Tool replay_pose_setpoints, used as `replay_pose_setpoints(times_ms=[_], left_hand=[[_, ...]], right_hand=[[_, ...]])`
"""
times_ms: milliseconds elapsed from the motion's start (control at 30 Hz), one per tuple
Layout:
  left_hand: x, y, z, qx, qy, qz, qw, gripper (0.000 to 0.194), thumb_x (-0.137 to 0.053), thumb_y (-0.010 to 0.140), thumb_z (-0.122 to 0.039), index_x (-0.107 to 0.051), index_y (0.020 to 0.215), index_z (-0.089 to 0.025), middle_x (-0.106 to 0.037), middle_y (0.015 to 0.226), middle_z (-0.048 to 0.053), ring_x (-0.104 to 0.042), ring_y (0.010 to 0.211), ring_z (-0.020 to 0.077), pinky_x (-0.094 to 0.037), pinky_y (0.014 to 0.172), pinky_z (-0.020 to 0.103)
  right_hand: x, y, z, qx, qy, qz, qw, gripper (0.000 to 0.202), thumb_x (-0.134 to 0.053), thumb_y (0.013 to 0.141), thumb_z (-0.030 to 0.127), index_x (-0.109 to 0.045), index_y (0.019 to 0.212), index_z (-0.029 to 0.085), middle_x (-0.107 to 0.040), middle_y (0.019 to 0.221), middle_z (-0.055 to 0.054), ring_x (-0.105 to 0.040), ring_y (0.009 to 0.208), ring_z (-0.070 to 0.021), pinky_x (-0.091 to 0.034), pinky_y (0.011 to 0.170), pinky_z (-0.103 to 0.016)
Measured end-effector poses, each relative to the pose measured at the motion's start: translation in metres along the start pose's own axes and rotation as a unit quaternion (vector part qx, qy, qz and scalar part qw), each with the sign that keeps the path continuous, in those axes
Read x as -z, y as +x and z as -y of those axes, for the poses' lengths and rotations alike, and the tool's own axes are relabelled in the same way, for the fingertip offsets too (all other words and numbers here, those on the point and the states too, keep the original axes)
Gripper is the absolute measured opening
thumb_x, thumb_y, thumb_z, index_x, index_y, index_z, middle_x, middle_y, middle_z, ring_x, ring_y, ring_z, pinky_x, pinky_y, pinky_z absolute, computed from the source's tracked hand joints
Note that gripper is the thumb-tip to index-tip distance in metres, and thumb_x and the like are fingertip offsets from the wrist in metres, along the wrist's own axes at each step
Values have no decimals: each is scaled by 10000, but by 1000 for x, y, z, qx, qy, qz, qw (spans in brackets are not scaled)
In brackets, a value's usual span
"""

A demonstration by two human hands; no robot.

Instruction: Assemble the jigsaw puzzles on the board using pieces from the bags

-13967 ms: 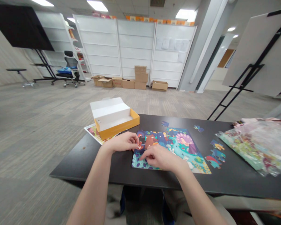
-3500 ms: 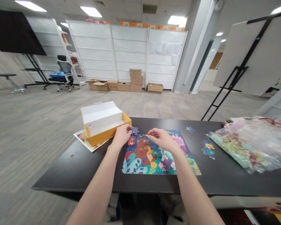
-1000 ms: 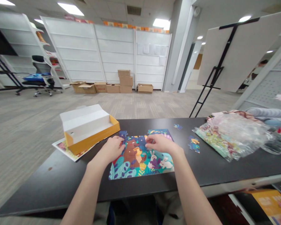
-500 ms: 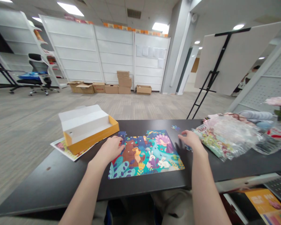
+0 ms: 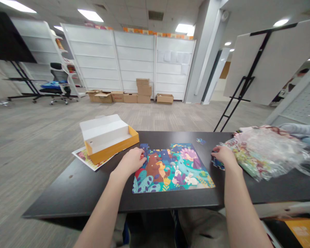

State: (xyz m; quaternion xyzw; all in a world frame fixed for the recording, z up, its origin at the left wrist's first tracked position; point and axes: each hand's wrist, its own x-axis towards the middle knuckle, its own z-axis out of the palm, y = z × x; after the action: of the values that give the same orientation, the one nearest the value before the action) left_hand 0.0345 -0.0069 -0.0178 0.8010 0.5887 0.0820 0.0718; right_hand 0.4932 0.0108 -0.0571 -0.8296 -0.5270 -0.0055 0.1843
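Note:
A colourful jigsaw puzzle point(image 5: 167, 172), showing a bear, rabbits and a peacock, lies mostly assembled on the black table, with a gap along its top edge. My left hand point(image 5: 131, 161) rests at the puzzle's upper left edge, thumb and forefinger apart, holding nothing. Off to the right, my right hand point(image 5: 224, 156) has its fingers curled down on loose dark blue puzzle pieces point(image 5: 218, 164), partly hidden beneath it. Another small blue puzzle piece point(image 5: 200, 141) lies near the table's far edge.
An open yellow box with white lining point(image 5: 113, 144) stands at left on a printed sheet point(image 5: 89, 161). Clear plastic packaging point(image 5: 270, 148) covers the table's right side. Beyond are cardboard boxes point(image 5: 143, 91), an office chair point(image 5: 58, 82) and an easel-like stand point(image 5: 244, 82).
My right hand has moved right and down to the loose pieces, its fingers drawing closer together. My left hand stays by the puzzle's left edge. The whole view has shifted.

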Motion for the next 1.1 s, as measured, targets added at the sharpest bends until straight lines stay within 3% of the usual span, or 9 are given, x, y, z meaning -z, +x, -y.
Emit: replay_pose_setpoints(times_ms=[167, 333, 433, 567, 733, 833, 1000, 1100], left_hand=[[-6, 2, 7, -11, -8, -11, 1000, 301, -584, 894, -304, -715, 1118, -152, -714, 1152, 132, -672, 1091, 266, -496, 989, 341], [-6, 4, 8, -4, -5, -12, 1000, 294, -588, 892, -319, -717, 1114, -174, -706, 1155, 119, -672, 1086, 259, -503, 978, 340], [-3, 5, 4, 16, 2, -9, 1000, 323, -583, 895, -334, -702, 1156, -184, -694, 1190, 117, -668, 1103, 271, -513, 963, 360], [3, 2, -4, 39, 14, -7, 999, 331, -562, 906, -348, -697, 1175, -209, -691, 1194, 112, -670, 1100, 285, -538, 908, 386], [5, -1, -9, 41, 13, -19, 999, 310, -560, 908, -324, -702, 1158, -208, -694, 1169, 108, -659, 1088, 286, -553, 868, 390], [4, -2, -11, 28, 12, -26, 999, 298, -567, 909, -329, -708, 1136, -199, -689, 1174, 113, -629, 1117, 297, -554, 862, 384], [-1, 1, -19, -31, -19, -28, 999, 287, -550, 921, -315, -709, 1112, -171, -684, 1188, 113, -628, 1113, 271, -541, 907, 364], [-4, 4, -24, -61, -39, -23, 997, 288, -556, 924, -319, -701, 1121, -167, -687, 1193, 111, -635, 1122, 254, -523, 946, 344]], right_hand=[[6, 2, -2, -28, -5, 8, 1000, 312, -777, 626, 320, -757, 910, 193, -749, 904, -107, -713, 800, -258, -529, 691, -333], [24, -7, 11, 63, 47, -25, 997, 268, -720, 654, 250, -747, 914, 193, -764, 904, -89, -709, 799, -239, -521, 707, -324], [37, -15, 34, 135, 103, -6, 985, 232, -698, 691, 285, -757, 900, 204, -769, 941, -79, -713, 825, -233, -526, 755, -327], [43, -32, 88, 199, 222, 28, 954, 230, -689, 726, 365, -740, 864, 189, -763, 875, -73, -708, 745, -212, -531, 716, -316], [25, -52, 165, 289, 286, 36, 913, 151, -683, 759, 340, -730, 796, 201, -745, 759, -43, -679, 718, -190, -521, 705, -303], [7, -57, 195, 274, 325, 52, 904, 147, -705, 746, 329, -724, 802, 195, -739, 748, -41, -673, 682, -180, -529, 682, -300], [-19, -55, 210, 238, 382, 53, 892, 141, -722, 715, 301, -705, 809, 196, -742, 765, -46, -698, 726, -199, -555, 728, -331], [-33, -55, 211, 241, 424, 97, 867, 148, -698, 731, 315, -696, 825, 202, -747, 790, -50, -711, 750, -204, -568, 735, -338]])
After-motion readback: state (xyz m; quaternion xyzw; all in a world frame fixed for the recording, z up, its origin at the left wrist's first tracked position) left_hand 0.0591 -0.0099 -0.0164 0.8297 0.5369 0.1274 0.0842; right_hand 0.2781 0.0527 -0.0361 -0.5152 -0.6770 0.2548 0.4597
